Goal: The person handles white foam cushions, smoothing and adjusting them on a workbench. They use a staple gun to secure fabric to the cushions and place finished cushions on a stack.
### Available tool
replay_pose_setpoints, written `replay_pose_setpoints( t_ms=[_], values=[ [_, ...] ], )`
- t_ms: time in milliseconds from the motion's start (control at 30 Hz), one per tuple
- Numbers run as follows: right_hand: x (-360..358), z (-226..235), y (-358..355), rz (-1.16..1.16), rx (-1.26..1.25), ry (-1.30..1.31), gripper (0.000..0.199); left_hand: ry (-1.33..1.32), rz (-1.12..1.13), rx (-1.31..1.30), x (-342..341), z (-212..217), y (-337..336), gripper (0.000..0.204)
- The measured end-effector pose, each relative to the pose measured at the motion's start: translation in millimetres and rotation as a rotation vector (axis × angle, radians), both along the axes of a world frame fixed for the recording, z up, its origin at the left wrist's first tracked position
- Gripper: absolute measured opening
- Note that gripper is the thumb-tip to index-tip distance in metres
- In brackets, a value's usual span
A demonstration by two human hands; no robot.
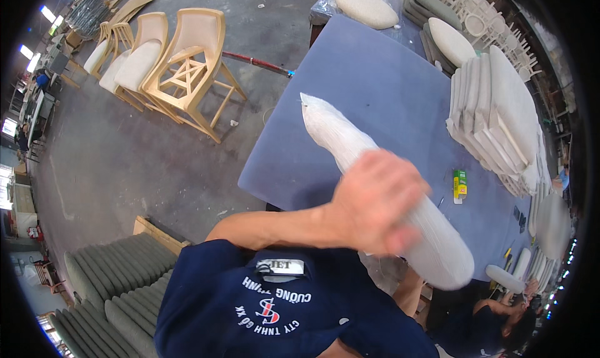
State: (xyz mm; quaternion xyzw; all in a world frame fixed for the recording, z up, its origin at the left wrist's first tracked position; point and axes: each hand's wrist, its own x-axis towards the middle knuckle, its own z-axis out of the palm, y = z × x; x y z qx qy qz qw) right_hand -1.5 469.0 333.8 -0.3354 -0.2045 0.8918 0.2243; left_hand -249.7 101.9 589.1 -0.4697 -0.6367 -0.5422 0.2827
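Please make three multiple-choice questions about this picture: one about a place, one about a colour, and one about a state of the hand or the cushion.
1. Where do the wooden chair frames stand?
A. on the floor, left of the table
B. on the table
C. on the stacked cushions

2. What colour is the table top?
A. red
B. blue-grey
C. yellow

3. How is the long white cushion?
A. flat on the floor
B. lifted above the table with a hand on it
C. leaning on a chair

Answers:
1 A: the chair frames stand on the concrete floor, left of the table.
2 B: its bare surface is blue-grey.
3 B: the white cushion slants over the table edge, with the blurred hand laid on its middle; the grip itself is too blurred to read.
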Motion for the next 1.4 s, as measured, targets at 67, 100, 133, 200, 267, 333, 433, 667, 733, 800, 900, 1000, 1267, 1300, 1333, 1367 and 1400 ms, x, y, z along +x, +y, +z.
replay_pose_setpoints(
  t_ms=[67, 100, 133, 200, 267, 333, 433, 667, 733, 800, 900, 1000, 1267, 1300, 1333, 1367, 1400],
  values=[
    [20.3, -6.3, -2.9, -0.063, -0.008, -0.046, 0.073, 0.082, -0.107, -0.066, 15.7, 19.5, -0.3, 0.056],
    [23.6, -8.7, -2.3, -0.073, -0.012, -0.058, 0.073, 0.104, -0.137, -0.108, 24.6, 24.9, 0.8, 0.056],
    [30.8, -11.5, -5.0, -0.086, -0.016, -0.076, 0.073, 0.127, -0.168, -0.149, 31.9, 27.2, 3.1, 0.056],
    [43.3, -17.1, -5.2, -0.105, -0.026, -0.113, 0.072, 0.132, -0.19, -0.182, 38.7, 20.1, 10.6, 0.055],
    [59.4, -21.6, -7.5, -0.135, -0.035, -0.15, 0.072, 0.143, -0.245, -0.212, 44.2, 16.4, 15.0, 0.055],
    [69.9, -27.0, -9.2, -0.153, -0.043, -0.181, 0.071, 0.153, -0.229, -0.194, 55.7, 10.7, 21.2, 0.055],
    [86.6, -30.5, -9.6, -0.178, -0.05, -0.213, 0.071, 0.154, -0.222, -0.168, 61.2, 10.4, 27.5, 0.054],
    [136.9, -30.5, -26.2, -0.305, -0.048, -0.242, 0.07, 0.149, -0.304, -0.189, 68.7, 19.0, 43.7, 0.05],
    [151.3, -27.4, -36.4, -0.371, -0.034, -0.22, 0.069, 0.086, -0.376, -0.286, 69.8, 28.2, 41.9, 0.049],
    [127.5, -23.7, -37.7, -0.45, 0.052, -0.159, 0.069, 0.154, -0.386, -0.3, 46.0, 38.3, 47.8, 0.044],
    [72.2, 82.7, -74.3, -0.343, 0.432, -0.023, 0.076, 0.183, -0.308, -0.297, 20.4, 43.4, 49.0, 0.037],
    [53.7, 140.9, -106.2, -0.359, 1.0, 0.097, 0.081, 0.166, -0.313, -0.288, -1.0, 52.2, 78.1, 0.033],
    [-1.5, 181.5, -102.3, -0.377, 1.571, -0.2, 0.108, -0.252, 0.159, 0.191, -87.8, -14.8, 76.4, 0.05],
    [0.3, 179.7, -97.0, -0.351, 1.583, -0.198, 0.109, -0.491, 0.293, 0.243, -105.8, -40.2, 66.2, 0.054],
    [4.8, 176.1, -92.2, -0.316, 1.591, -0.194, 0.11, -0.826, 0.162, 0.234, -127.0, -69.2, 48.2, 0.059],
    [10.0, 173.8, -86.3, -0.279, 1.612, -0.2, 0.111, -1.168, 0.015, 0.232, -140.7, -101.2, 37.9, 0.063],
    [7.3, 172.2, -80.6, -0.267, 1.614, -0.174, 0.112, -1.164, 0.046, 0.314, -139.8, -126.7, 38.2, 0.067]
  ],
)
